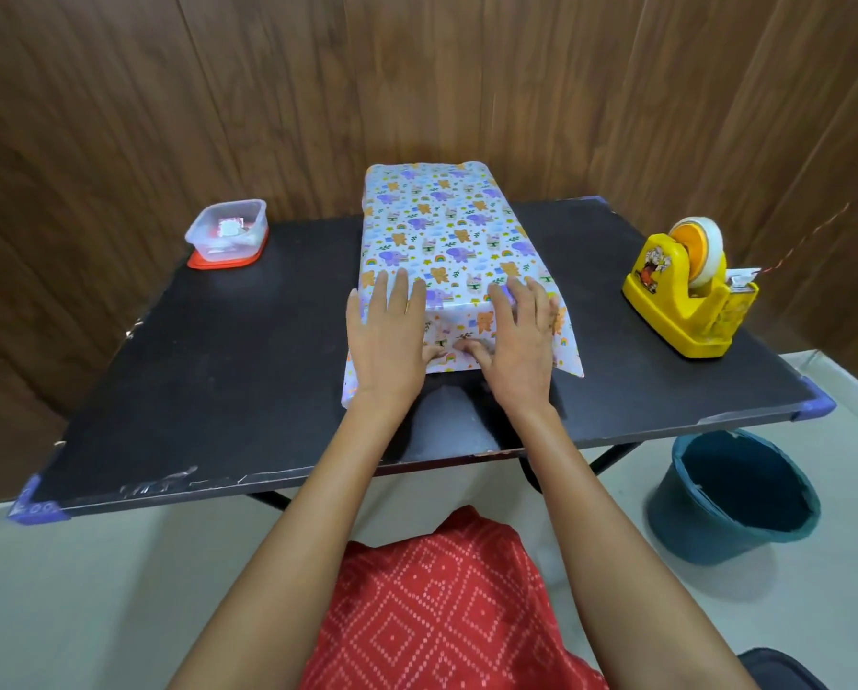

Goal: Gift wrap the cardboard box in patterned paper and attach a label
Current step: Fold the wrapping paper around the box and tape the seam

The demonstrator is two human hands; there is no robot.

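**Both hands press paper over box end**

At the far left of a black table (193,371), a clear tub (227,224) stands on a red lid (225,261). It holds small white and red items, too small to tell apart.

In the middle of the table lies the wrapped box (441,221), its long side running away from the person. Its top and the sides in view are covered with white paper (466,331) printed with elephants, bears and rainbows.

The left hand (389,341) lies flat on the near left corner of the top, fingers straight and close together, pointing away. Its thumb reaches down over the near end face and presses the paper there.

The right hand (519,341) rests on the near right corner, fingers a little spread and lightly bent. Its thumb also presses the near end face, close to the other thumb. Neither hand grips anything.

Beyond each near corner the paper juts out as a loose flap down to the table. Below, a red patterned garment (441,605) fills the foreground.

A yellow dispenser (685,301) with a roll of tape stands near the table's right edge, well apart from the box. On the floor by the near right corner sits a teal bucket (690,530). A wood-panelled wall (118,92) stands behind the table.
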